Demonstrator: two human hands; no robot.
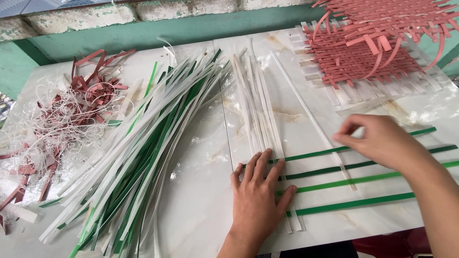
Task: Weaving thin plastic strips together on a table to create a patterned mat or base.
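Head view | left hand (256, 193) laid flat, fingers spread, pressed on green strips (354, 179) and white strips (258, 119) at 6 o'clock | right hand (382, 141) at 3 o'clock, fingertips pinched on one white strip (330, 141) crossing the green ones | marble desk (201, 200) beneath.

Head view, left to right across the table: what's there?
Tangle of red scraps and white trimmings → loose pile of green and white straps → left hand pressing white strips → right hand over the green strips.
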